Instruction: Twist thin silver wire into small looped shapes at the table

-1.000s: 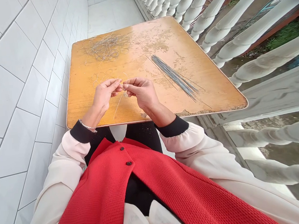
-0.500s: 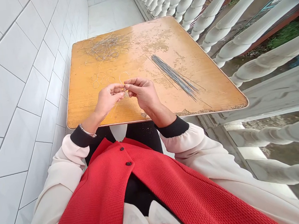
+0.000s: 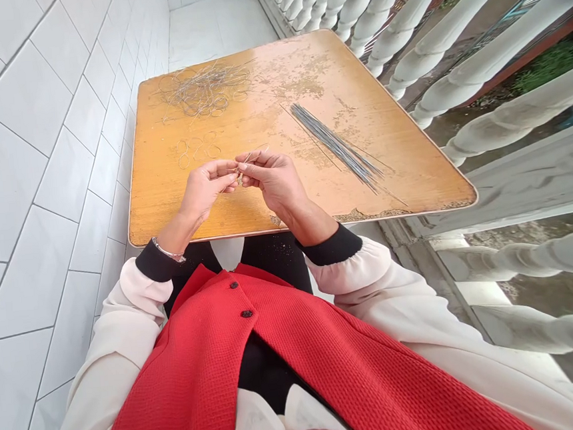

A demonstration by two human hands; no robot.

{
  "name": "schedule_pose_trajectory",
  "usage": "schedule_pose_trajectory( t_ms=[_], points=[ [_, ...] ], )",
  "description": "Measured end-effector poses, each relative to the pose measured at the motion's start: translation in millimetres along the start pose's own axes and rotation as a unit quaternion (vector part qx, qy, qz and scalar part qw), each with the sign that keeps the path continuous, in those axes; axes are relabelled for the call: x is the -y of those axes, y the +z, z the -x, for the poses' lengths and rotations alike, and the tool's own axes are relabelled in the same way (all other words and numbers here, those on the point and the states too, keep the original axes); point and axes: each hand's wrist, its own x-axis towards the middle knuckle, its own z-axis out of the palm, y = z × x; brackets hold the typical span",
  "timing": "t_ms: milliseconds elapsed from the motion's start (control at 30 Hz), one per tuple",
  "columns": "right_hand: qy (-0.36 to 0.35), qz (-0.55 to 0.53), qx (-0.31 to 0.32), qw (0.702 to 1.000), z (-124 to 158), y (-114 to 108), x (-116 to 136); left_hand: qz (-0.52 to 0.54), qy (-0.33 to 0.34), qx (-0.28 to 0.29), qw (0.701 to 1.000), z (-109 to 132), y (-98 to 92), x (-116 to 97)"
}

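Above the near edge of the wooden table [image 3: 389,126], my left hand [image 3: 207,187] and my right hand [image 3: 274,179] meet fingertip to fingertip. Both pinch a thin wire [image 3: 248,157], whose fine end sticks up beside my right fingers; its exact shape between the fingertips is too small to tell. Just beyond my left hand lie several small bent wire loops [image 3: 198,149]. To the right of my right hand rests a bundle of straight grey wires [image 3: 335,145], with a few strays alongside.
A tangled heap of bent wires [image 3: 205,89] lies at the table's far left. A white tiled wall [image 3: 35,156] runs close along the left side. White balusters [image 3: 433,51] stand along the right side.
The wire loop that stood up above my fingertips has tilted down to the right, and its end now points over my right fingers. Both hands have stayed almost in place.
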Motion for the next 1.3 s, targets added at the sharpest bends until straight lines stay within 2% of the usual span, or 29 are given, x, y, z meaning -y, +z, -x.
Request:
schedule_pose_trajectory(
  t_ms=[200,433,567,667,800,900,1000,1133,1300],
  points=[
    [-0.031,0.057,0.001,0.998,-3,-2,-3,-0.047,0.009,0.011,0.999,1,-5.5,-1],
    [-0.078,0.237,-0.057,0.967,-9,-4,-2,-0.170,0.055,0.006,0.984,8,-22.1,-30],
    [-0.097,0.312,-0.067,0.943,-10,0,-2,-0.244,0.117,-0.033,0.962,2,-19.1,-31],
    [-0.102,0.330,-0.052,0.937,-9,5,-2,-0.287,0.163,-0.062,0.942,-10,-14.6,-27],
    [-0.078,0.267,-0.024,0.960,-5,8,-1,-0.254,0.133,-0.065,0.956,-17,-13.2,-30],
    [0.000,0.142,0.020,0.990,0,8,-1,-0.174,0.086,-0.068,0.979,-14,-13.6,-35],
    [0.048,0.025,0.039,0.998,5,9,-4,-0.078,0.049,-0.071,0.993,-12,-13.0,-30],
    [0.055,-0.053,0.039,0.996,9,13,-13,0.015,0.024,-0.083,0.996,-11,-10.8,-14],
    [0.023,-0.061,0.039,0.997,10,15,-22,0.011,0.030,-0.103,0.994,-6,-9.3,-8]
  ],
)
